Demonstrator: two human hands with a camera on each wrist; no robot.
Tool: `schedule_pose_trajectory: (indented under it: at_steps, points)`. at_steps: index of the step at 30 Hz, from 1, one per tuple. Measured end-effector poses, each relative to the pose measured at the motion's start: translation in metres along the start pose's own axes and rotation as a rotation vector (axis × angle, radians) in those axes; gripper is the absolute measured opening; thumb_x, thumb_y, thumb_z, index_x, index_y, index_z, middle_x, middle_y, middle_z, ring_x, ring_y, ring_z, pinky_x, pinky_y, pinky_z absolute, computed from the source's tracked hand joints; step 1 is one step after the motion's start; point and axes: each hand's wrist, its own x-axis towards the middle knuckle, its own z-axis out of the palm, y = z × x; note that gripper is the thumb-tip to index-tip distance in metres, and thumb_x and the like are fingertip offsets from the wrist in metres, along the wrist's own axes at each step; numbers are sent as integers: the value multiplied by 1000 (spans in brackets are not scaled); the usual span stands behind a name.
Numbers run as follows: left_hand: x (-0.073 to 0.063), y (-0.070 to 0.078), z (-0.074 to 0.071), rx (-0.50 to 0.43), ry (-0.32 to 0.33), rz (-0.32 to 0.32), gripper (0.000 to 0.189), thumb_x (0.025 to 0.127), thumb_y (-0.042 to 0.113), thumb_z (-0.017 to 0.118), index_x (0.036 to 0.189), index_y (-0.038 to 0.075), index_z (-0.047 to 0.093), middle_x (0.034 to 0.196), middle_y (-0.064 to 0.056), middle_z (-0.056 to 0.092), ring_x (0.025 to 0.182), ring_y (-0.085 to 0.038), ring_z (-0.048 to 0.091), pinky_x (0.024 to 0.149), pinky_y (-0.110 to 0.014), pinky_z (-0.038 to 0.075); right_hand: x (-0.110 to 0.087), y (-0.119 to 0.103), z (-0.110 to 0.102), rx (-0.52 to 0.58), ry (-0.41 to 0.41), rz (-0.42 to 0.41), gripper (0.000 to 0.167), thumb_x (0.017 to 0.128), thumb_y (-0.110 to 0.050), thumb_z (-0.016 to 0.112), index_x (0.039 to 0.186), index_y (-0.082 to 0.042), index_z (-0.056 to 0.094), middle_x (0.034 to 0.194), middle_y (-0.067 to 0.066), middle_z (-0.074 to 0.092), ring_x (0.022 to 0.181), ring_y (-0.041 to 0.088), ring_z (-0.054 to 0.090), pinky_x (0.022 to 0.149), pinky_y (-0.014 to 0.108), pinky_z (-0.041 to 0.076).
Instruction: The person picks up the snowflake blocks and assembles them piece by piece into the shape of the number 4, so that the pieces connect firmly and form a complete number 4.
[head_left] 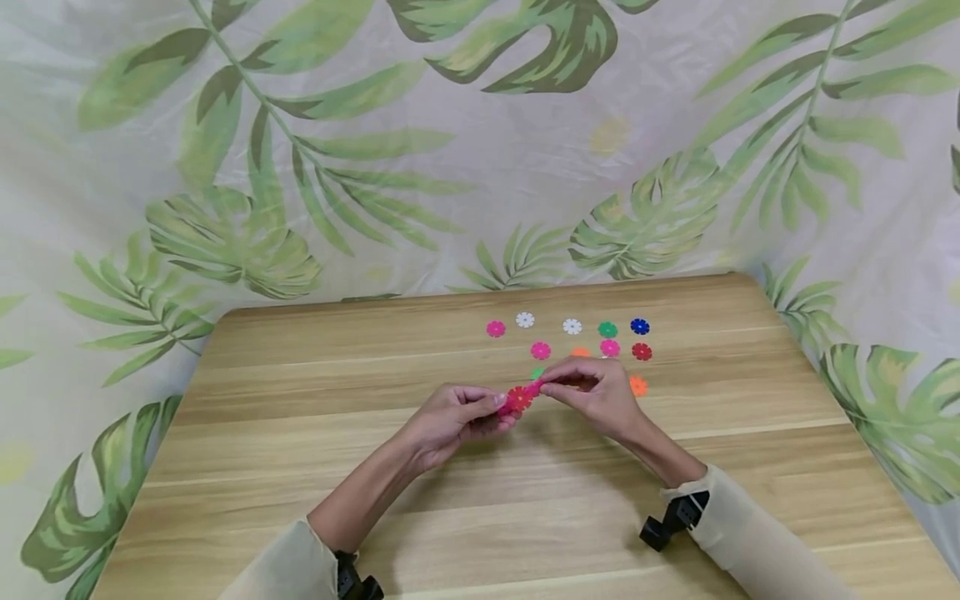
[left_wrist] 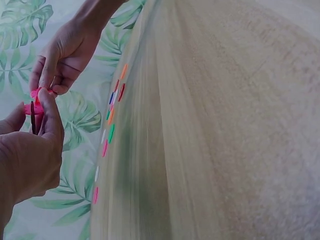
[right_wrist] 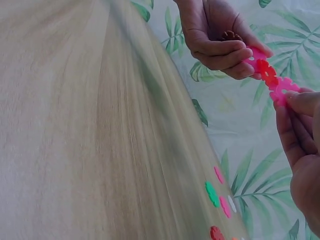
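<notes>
Both hands work on a short chain of flower-shaped snowflake discs held above the table. Thumb and fingers of my left hand (head_left: 453, 417) pinch a pink disc (right_wrist: 256, 59) at one end. A red disc (head_left: 520, 398) is slotted in between. At the other end, my right hand (head_left: 600, 393) pinches a second pink disc (right_wrist: 285, 90) between thumb and fingertips. Beside the left fingers a dark red-brown disc (right_wrist: 231, 36) shows in the right wrist view, partly hidden by that hand.
Loose discs lie flat on the wooden table (head_left: 300, 467) behind the hands: white (head_left: 572, 327), blue (head_left: 640, 327), dark red (head_left: 641, 352), orange (head_left: 638, 386), green (head_left: 607, 330) and several pink (head_left: 496, 329). Some are partly covered by the right hand. A leaf-patterned cloth (head_left: 420, 208) hangs behind the table.
</notes>
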Motion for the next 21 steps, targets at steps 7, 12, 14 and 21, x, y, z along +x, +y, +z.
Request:
schedule_pose_trajectory:
  at_steps: [7, 12, 14, 21]
  points:
    - [-1, 2, 0, -57, -27, 0, 31, 109, 5, 58, 130, -17, 63, 102, -14, 79, 94, -18, 78, 91, -30, 62, -1, -2, 2, 55, 12, 72, 12, 92, 8, 77, 103, 3, 78, 95, 18, 78, 83, 27, 77, 72, 41, 65]
    - [-1, 3, -1, -54, -18, -2, 31, 109, 8, 59, 130, -15, 65, 99, -12, 79, 91, -17, 78, 86, -29, 63, 0, -1, 2, 59, 23, 95, 12, 92, 8, 77, 103, 4, 78, 95, 17, 78, 82, 24, 77, 72, 43, 65]
    - [-2, 3, -1, -45, -15, -3, 32, 109, 9, 60, 129, -14, 66, 98, -12, 80, 90, -17, 78, 86, -29, 63, 0, -2, 2, 44, 22, 90, 12, 92, 7, 78, 103, 3, 79, 95, 17, 79, 82, 28, 77, 72, 44, 65]
    - [-3, 3, -1, -42, -11, -10, 36, 109, 11, 60, 132, -16, 63, 97, -12, 80, 89, -15, 78, 84, -27, 63, 2, -5, 2, -2, 23, 88, 13, 90, 6, 80, 101, 0, 82, 96, 14, 79, 80, 31, 76, 69, 42, 65]
